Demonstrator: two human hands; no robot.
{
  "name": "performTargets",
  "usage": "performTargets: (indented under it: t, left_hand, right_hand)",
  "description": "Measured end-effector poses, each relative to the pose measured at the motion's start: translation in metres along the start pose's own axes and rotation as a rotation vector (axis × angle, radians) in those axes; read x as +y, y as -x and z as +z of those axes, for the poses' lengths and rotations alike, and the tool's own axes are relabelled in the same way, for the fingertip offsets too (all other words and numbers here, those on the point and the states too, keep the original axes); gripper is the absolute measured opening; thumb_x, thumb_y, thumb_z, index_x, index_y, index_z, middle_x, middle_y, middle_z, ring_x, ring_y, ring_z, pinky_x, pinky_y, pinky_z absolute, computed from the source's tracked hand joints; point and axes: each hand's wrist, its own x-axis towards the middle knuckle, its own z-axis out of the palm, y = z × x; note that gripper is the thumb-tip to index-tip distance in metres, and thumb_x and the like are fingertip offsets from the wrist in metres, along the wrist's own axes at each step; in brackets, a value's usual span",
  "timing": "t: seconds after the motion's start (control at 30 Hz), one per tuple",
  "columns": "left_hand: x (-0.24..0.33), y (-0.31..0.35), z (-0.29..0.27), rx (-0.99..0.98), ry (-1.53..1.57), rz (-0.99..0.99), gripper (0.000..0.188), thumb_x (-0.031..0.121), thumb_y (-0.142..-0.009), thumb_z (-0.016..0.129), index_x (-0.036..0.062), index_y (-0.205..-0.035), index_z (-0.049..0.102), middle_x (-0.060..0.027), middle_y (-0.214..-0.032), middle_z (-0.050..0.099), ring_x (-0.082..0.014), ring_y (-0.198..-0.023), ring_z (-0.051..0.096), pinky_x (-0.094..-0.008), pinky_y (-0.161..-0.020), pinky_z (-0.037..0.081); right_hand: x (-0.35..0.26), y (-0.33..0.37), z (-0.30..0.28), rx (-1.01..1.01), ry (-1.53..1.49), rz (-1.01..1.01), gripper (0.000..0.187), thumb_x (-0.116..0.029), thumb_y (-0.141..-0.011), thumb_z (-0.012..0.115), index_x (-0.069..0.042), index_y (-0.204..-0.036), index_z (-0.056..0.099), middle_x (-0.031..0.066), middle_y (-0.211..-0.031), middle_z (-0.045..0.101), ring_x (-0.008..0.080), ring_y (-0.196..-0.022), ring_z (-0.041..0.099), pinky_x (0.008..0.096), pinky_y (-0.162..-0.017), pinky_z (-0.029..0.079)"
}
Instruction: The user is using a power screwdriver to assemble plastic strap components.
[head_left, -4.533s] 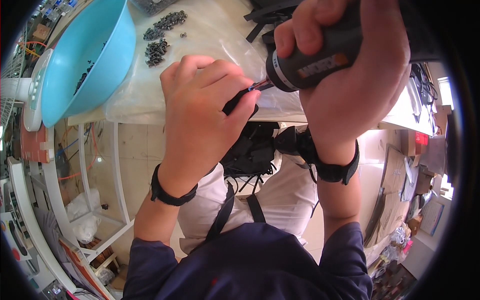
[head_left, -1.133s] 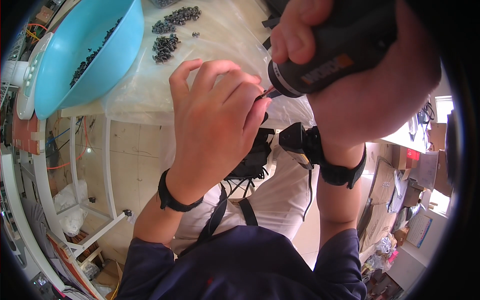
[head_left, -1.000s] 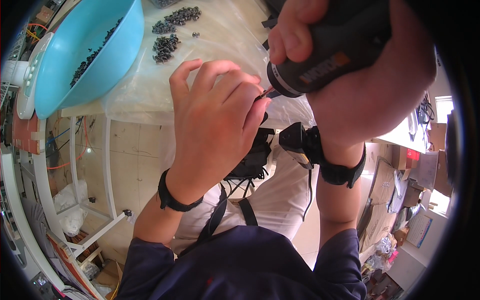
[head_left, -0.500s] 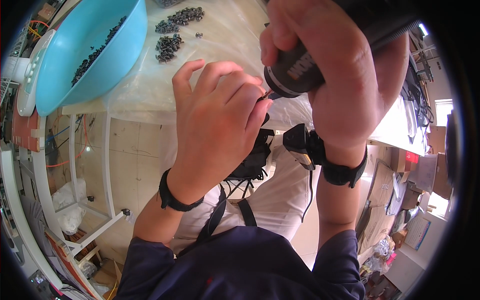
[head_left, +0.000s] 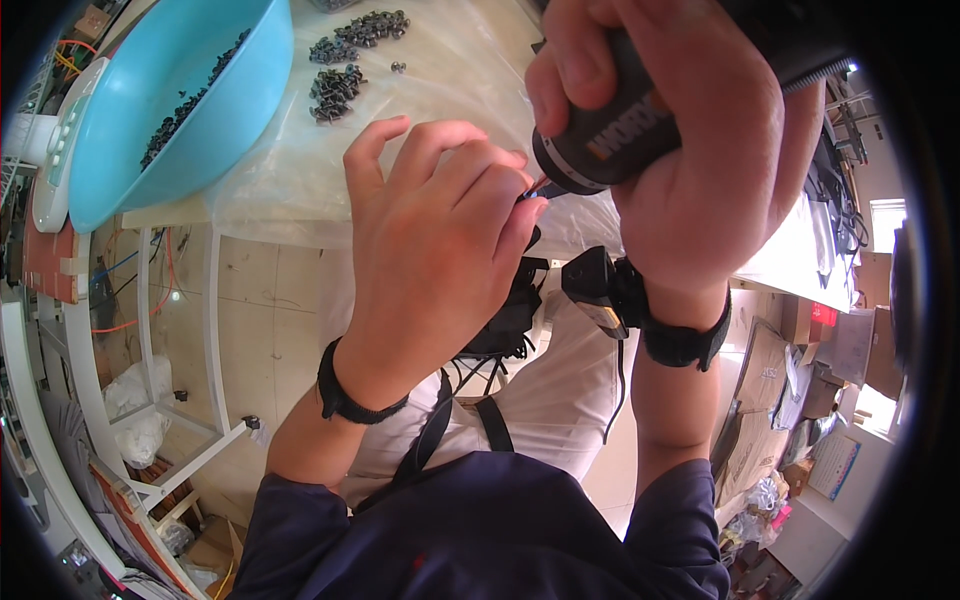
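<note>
My right hand (head_left: 715,170) wraps round a black cordless screwdriver (head_left: 625,135) with a grey collar at its front end. Its thin bit (head_left: 541,184) points left and meets the fingertips of my left hand (head_left: 430,235). There the left thumb and forefinger pinch a small dark piece (head_left: 530,194), mostly hidden, so its kind cannot be made out. The other left fingers are loosely bent above the plastic-covered table. Beyond them lie small piles of dark screws (head_left: 337,92) and one loose screw (head_left: 398,67).
A blue plastic basin (head_left: 225,120) holding many dark small parts stands at the left on a white scale-like device (head_left: 52,190). Clear plastic sheeting (head_left: 290,190) covers the table. A black strapped device (head_left: 595,285) sits at my right wrist; cartons (head_left: 760,400) are stacked at the right.
The screwdriver and my right hand have shifted slightly to the right, with the tool turned a little. My left hand stays in the same place, still pinching the small piece.
</note>
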Motion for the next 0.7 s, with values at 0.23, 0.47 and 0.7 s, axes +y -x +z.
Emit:
performTargets:
  t: [0.23, 0.47, 0.7]
  left_hand:
    - [0.0003, 0.0001, -0.0005, -0.01, -0.012, -0.013, 0.012, 0.012, -0.079, 0.073, 0.0113, -0.084, 0.063, 0.0042, -0.092, 0.064, -0.0192, -0.099, 0.059, -0.0493, -0.1, 0.032]
    - [0.0001, 0.0006, -0.0003, -0.004, -0.013, -0.015, 0.012, 0.012, -0.079, 0.073, 0.0114, -0.084, 0.062, 0.004, -0.091, 0.064, -0.0191, -0.099, 0.059, -0.0493, -0.1, 0.032]
    - [0.0011, -0.0003, 0.0001, 0.003, 0.0, -0.022, 0.012, 0.011, -0.079, 0.073, 0.0111, -0.084, 0.062, 0.0037, -0.091, 0.064, -0.0194, -0.099, 0.059, -0.0494, -0.1, 0.032]
  right_hand:
    - [0.0022, 0.0004, 0.0009, 0.001, -0.002, -0.004, 0.042, -0.037, -0.095, 0.056, 0.002, -0.108, 0.051, 0.0118, -0.076, 0.058, 0.0168, -0.051, 0.055, 0.0298, -0.047, 0.045]
    - [0.003, 0.0006, 0.0005, 0.002, -0.005, -0.006, 0.043, -0.038, -0.095, 0.055, 0.002, -0.109, 0.05, 0.012, -0.076, 0.058, 0.0169, -0.052, 0.055, 0.03, -0.047, 0.045]
    - [0.004, 0.0002, 0.0012, 0.006, -0.007, -0.006, 0.044, -0.039, -0.095, 0.055, 0.002, -0.109, 0.05, 0.0122, -0.076, 0.058, 0.017, -0.052, 0.055, 0.0301, -0.047, 0.045]
